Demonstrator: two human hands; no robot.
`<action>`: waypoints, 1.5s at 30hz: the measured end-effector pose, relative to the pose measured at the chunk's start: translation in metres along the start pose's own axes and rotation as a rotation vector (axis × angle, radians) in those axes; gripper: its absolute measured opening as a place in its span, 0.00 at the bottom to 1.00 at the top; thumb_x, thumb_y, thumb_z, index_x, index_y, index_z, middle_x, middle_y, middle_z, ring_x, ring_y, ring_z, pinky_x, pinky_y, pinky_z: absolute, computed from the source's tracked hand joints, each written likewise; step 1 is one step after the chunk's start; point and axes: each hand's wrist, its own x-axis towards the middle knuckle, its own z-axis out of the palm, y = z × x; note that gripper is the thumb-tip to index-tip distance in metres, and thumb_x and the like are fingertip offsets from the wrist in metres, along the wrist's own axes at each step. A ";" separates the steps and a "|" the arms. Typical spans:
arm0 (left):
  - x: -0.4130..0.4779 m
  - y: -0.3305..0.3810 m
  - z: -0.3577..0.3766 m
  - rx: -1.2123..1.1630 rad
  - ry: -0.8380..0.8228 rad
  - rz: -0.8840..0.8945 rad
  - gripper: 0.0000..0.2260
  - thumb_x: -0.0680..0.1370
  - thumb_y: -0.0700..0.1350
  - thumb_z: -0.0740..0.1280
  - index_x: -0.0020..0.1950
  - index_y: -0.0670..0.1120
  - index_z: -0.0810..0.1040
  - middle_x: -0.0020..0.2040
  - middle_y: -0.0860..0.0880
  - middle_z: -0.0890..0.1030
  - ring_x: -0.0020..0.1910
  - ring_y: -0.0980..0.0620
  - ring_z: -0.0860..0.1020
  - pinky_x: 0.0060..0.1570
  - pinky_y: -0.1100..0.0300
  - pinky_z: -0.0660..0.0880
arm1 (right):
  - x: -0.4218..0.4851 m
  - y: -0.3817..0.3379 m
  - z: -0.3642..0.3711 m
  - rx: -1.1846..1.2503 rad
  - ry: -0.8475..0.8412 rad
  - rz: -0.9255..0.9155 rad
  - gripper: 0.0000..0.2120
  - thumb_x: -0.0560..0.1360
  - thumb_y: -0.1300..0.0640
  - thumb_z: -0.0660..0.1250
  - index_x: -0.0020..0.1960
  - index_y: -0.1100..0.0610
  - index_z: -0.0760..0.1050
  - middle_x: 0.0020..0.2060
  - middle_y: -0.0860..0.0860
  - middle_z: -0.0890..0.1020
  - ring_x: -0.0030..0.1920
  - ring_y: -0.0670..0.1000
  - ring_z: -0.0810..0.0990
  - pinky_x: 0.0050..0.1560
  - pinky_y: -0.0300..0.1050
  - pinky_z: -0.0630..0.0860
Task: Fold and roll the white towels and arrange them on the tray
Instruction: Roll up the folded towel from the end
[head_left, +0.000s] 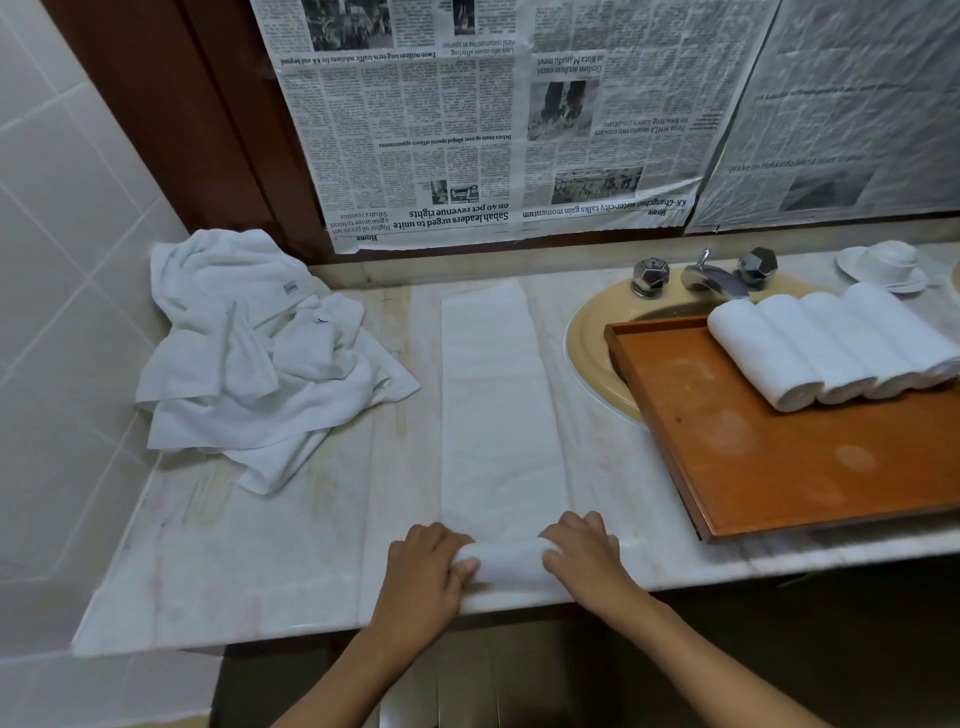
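Your L hand (426, 566) & R hand (582, 556) both curl round the rolled end of the long towel (498, 405). The tray (779, 467) w/ 4 rolls (831, 348) sits up right of your R hand.

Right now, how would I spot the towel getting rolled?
On the marble counter left of the sink, one towel lies between the crumpled pile and the tray. Only it is a long flat strip, its near end rolled under the left hand and right hand.

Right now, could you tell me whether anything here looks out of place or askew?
Yes: the wooden tray sits at an angle, its far corner lying over the sink rather than flat on the counter. The newspaper sheets behind hang upside down.
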 end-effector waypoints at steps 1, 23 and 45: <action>0.000 0.003 -0.001 0.076 0.037 0.035 0.16 0.75 0.57 0.57 0.50 0.53 0.81 0.52 0.53 0.77 0.51 0.50 0.72 0.45 0.55 0.71 | 0.001 -0.001 0.000 0.006 -0.020 0.022 0.16 0.80 0.55 0.56 0.65 0.51 0.73 0.62 0.47 0.72 0.61 0.49 0.64 0.54 0.45 0.61; 0.024 0.027 -0.003 0.108 0.123 0.128 0.09 0.72 0.47 0.67 0.50 0.50 0.84 0.48 0.51 0.81 0.46 0.50 0.80 0.43 0.56 0.75 | -0.002 -0.006 0.015 -0.379 0.323 -0.310 0.22 0.58 0.53 0.81 0.49 0.53 0.77 0.44 0.49 0.79 0.43 0.52 0.78 0.49 0.48 0.69; 0.033 0.028 0.000 0.026 -0.075 0.023 0.17 0.81 0.49 0.60 0.71 0.54 0.72 0.60 0.52 0.77 0.56 0.52 0.75 0.55 0.63 0.65 | 0.014 -0.034 -0.008 -0.201 0.142 0.029 0.12 0.77 0.53 0.65 0.60 0.51 0.76 0.56 0.47 0.77 0.60 0.52 0.71 0.56 0.49 0.66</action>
